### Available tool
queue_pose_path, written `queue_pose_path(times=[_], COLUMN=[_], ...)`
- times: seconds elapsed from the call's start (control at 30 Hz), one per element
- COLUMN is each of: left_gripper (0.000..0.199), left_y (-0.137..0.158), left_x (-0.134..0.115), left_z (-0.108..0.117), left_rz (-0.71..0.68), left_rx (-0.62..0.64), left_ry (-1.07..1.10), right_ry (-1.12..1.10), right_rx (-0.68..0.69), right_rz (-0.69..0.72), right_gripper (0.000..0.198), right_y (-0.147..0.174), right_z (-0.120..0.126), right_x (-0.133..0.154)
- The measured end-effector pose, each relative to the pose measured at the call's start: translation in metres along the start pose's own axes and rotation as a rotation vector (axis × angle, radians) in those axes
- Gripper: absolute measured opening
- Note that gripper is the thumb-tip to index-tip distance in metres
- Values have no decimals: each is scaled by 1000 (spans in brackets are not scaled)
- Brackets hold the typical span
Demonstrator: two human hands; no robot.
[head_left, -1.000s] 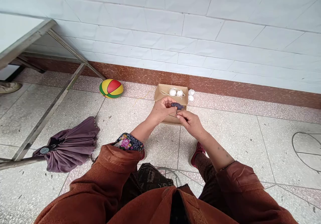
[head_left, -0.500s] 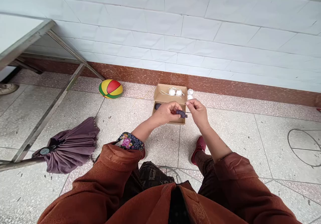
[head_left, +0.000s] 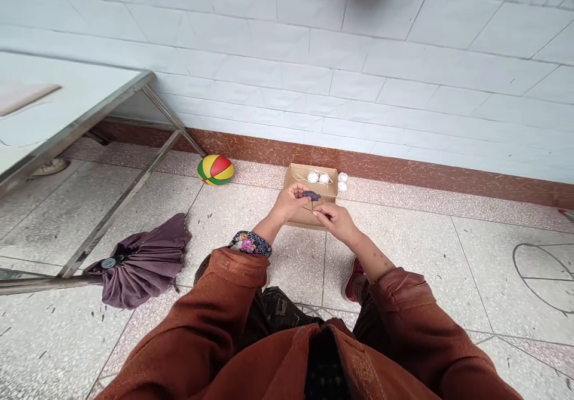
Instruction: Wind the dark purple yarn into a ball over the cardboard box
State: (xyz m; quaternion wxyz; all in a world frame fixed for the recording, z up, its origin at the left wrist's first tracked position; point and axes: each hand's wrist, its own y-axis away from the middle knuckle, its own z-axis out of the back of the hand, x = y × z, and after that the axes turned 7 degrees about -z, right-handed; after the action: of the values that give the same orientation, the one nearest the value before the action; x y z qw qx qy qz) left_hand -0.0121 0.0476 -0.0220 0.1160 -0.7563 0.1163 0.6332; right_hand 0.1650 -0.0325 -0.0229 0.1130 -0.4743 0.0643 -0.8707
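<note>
My left hand is closed on a small dark purple-grey bundle of wound yarn, held above a cardboard box. A dark strand hangs from the bundle down to my right hand, whose thumb and fingers pinch it just below. Two white yarn balls with loose white ends lie in the back part of the box. More white balls sit on the floor beside its right side. My hands hide much of the box's front part.
A multicoloured ball rests by the wall, near the leg of a metal-framed table. A folded purple umbrella lies on the floor at left. At right is a round wire frame. My red shoe stands below the box.
My right hand has moved from the right of the bundle to below it, still pinching the strand. The bundle now lies more level in my left hand. The camera view has shifted.
</note>
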Motion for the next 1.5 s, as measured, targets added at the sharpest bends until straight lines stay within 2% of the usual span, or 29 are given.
queue_pose_path(times=[0.1, 0.2, 0.3, 0.37, 0.43, 0.57, 0.67, 0.77, 0.9, 1.0, 1.03, 1.13, 1.23, 1.37, 1.5], left_gripper=[36, 41, 41, 42, 45, 48, 46, 43, 40, 40, 41, 41, 39, 39, 40], left_y=[23, 55, 85, 99, 109, 120, 127, 132, 131, 126, 124, 114, 101, 88, 90], left_x=[-2, -4, -4, -3, -3, -1, -4, -15, -38, -53, -56, -59, -57, -49, -42], left_z=[-2, -3, 0, 3, 4, 0, -8, -15, -18, -19, -20, -26, -34, -45, -56], left_rz=[8, 58, 104, 91, 92, 117, 106, 57, 27, 29, 28, -27, -61, -68, -93], left_rx=[70, 210, 271, 186, 104, 16, -34, 0, 191, 330, 340, 229, 109, 38, 62], left_ry=[6, 35, 104, 183, 251, 285, 201, 81, -13, 49, 78, 217, 289, 199, 104], right_ry=[-40, -89, -144, -153, -99, 83, 193, 235, 167, 68, 39, -6, 40, 204, 329], right_rx=[-88, -172, -169, -153, -146, -80, -79, -115, -162, -188, -197, -210, -174, -116, -128], right_rz=[-6, -61, -161, -214, -206, -80, 21, 88, 103, 64, 39, -23, -19, 14, 32], right_gripper=[25, 28, 33, 34, 33, 27, 24, 23, 20, 20, 21, 25, 27, 28, 26], right_y=[7, 16, 31, 46, 62, 93, 109, 113, 96, 74, 68, 59, 63, 78, 90], right_z=[1, -3, -14, -25, -37, -49, -42, -24, 8, 26, 29, 30, 21, 16, 34], right_x=[14, 20, 21, 22, 25, 39, 54, 66, 72, 68, 65, 57, 55, 62, 75])
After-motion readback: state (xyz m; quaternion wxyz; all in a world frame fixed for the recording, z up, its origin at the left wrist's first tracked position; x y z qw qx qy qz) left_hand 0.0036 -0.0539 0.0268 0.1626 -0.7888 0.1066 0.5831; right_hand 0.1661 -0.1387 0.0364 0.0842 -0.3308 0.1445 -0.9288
